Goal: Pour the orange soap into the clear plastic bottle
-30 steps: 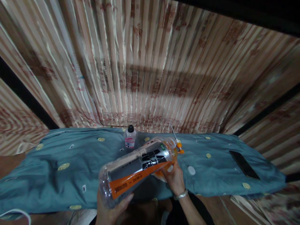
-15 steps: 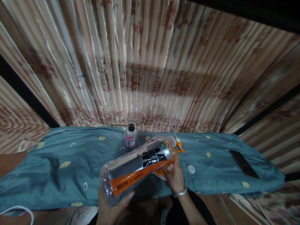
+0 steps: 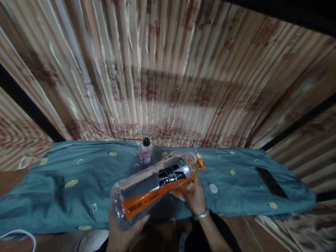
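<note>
A large clear plastic bottle (image 3: pixel 152 187) with a silver, black and orange label lies tilted in the air, neck up to the right, base down to the left. My left hand (image 3: pixel 127 229) is wrapped round its base from below. My right hand (image 3: pixel 195 197) is closed below the neck, around an orange container (image 3: pixel 178 193) that the bottle and fingers mostly hide. Whether the two mouths touch, I cannot tell. Just beyond the neck is an orange pump head (image 3: pixel 201 163) with a thin, pale tube (image 3: pixel 194 145).
A small clear bottle with a pink label and black cap (image 3: pixel 146 152) stands behind the large bottle. Right of my right hand lies a white round cap (image 3: pixel 213 188); farther right, a black phone (image 3: pixel 271 182). Teal cloth (image 3: pixel 91 168) covers the surface, with a curtain (image 3: pixel 168 87) behind.
Both hands keep their hold and the bottle stays at nearly the same tilt. The whole view has shifted very slightly.
</note>
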Demonstrator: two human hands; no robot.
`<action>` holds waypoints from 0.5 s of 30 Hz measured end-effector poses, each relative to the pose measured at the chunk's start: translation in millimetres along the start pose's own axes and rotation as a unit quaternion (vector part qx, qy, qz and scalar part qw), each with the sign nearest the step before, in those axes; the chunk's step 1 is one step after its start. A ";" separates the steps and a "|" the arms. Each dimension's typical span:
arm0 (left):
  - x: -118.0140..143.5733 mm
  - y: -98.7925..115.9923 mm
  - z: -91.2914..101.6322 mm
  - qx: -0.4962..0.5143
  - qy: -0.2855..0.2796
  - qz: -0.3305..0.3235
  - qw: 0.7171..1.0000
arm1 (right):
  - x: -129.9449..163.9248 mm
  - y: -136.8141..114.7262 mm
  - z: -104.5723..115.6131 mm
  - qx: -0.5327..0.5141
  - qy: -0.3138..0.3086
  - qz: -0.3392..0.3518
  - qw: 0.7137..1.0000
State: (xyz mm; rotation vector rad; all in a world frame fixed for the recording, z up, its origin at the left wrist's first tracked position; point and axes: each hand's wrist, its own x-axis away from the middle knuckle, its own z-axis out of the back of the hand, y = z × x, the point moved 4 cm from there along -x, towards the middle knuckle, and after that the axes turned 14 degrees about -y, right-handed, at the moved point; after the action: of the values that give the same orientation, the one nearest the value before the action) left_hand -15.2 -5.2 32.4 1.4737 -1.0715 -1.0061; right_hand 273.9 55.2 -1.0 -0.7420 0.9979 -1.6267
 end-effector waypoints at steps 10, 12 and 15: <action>0.5 -11.6 3.1 0.004 -0.016 0.001 1.000 | 0.5 -1.2 -1.0 -0.011 0.007 -0.004 1.000; 1.5 -4.8 1.9 -0.004 -0.008 0.005 1.000 | 0.1 -2.5 -0.9 -0.010 0.006 0.000 1.000; 3.1 4.6 -0.7 -0.021 -0.001 -0.004 1.000 | -0.2 -4.2 -0.2 -0.010 0.003 0.003 1.000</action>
State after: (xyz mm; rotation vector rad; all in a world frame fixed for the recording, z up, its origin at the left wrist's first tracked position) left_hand -14.3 -8.5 36.9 1.4450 -1.0414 -1.0301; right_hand 272.0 55.9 2.6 -0.7486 1.0209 -1.6171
